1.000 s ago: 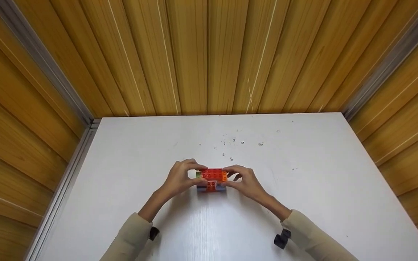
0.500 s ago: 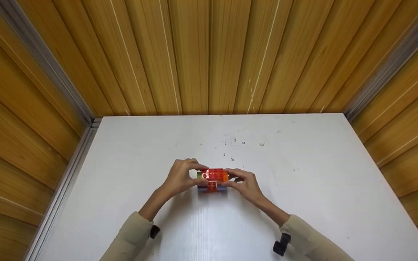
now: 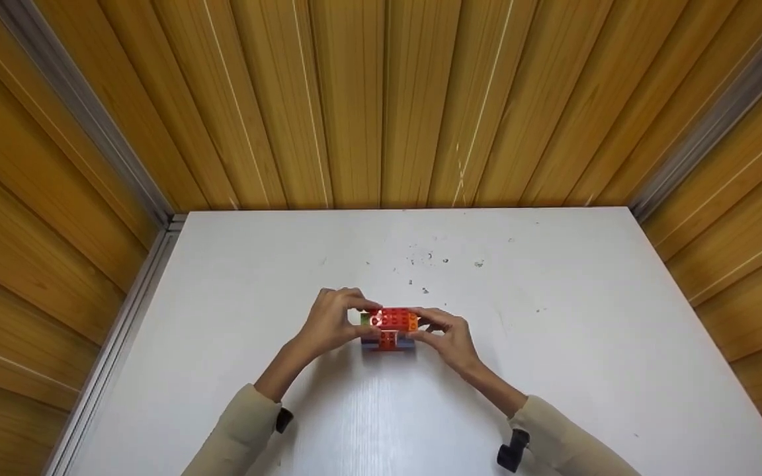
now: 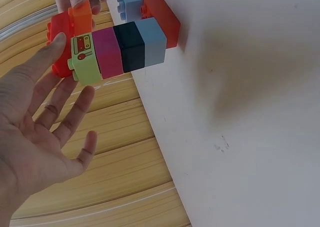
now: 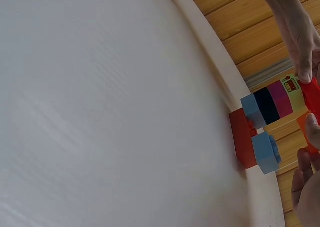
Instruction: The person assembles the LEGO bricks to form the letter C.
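A stack of toy building bricks stands on the white table. Its red base [image 4: 167,17] carries a tower of light blue [image 4: 154,41], black [image 4: 131,47], magenta [image 4: 108,53] and printed light green [image 4: 85,62] bricks. Another light blue brick [image 5: 265,152] sits apart on the base. Across the top lies a long red brick [image 3: 394,318]; my left hand [image 3: 329,324] pinches it between thumb and fingers at its left end. Below its right end, an orange brick [image 4: 81,18] is pinched by my right hand [image 3: 450,338]. The gap under the orange brick is visible in the left wrist view.
The white table [image 3: 255,264] reaches back to a wood-patterned wall [image 3: 381,106], with similar panels at both sides. Small dark marks dot the tabletop behind the bricks. Black straps [image 3: 513,449] sit at the cuffs of both sleeves.
My right hand has shifted very slightly toward me, its fingers still at the orange brick. The stack and my left hand look almost the same.
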The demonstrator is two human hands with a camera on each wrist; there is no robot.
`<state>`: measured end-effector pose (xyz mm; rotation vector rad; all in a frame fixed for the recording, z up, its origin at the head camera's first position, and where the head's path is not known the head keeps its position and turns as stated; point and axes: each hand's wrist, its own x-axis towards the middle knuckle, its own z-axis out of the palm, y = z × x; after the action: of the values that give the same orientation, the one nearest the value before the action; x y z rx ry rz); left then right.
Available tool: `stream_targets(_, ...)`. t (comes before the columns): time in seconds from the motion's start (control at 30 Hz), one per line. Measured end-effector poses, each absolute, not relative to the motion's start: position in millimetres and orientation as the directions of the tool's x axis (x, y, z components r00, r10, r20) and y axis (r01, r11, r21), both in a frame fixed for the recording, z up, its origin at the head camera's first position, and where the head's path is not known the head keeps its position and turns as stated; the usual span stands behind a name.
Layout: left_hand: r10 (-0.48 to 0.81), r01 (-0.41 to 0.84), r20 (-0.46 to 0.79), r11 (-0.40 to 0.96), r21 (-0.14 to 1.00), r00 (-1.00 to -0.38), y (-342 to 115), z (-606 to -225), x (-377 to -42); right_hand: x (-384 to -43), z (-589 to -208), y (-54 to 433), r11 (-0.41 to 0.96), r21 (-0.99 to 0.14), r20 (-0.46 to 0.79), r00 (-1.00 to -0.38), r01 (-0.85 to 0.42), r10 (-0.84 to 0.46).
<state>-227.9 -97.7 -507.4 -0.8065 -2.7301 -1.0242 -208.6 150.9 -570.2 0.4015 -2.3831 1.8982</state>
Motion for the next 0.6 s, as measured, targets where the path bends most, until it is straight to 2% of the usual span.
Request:
stream_targets(0.1,0.44,0.527,0.295,0.643,0.556,-0.848,-96.7,-508.0,-227.3,-207.9,-570.6,151.5,0.172,-0.966,0.163,-0.973,-0.191,-0.164)
stream_targets(0.23,0.446,0.524,0.279,0.665,0.532,-0.85,-95.1,-506.6,-227.0,-207.7,-570.8,151.8,0.161,-0.97,0.153,-0.975,-0.18,-0.163)
stream_targets(0.6,0.478,0.527,0.232,0.704,0.475,-0.847,-92.5,-498.4,-228.5,-205.6,-573.0,146.0,0.282,-0.916,0.273,-0.958,-0.285,-0.082)
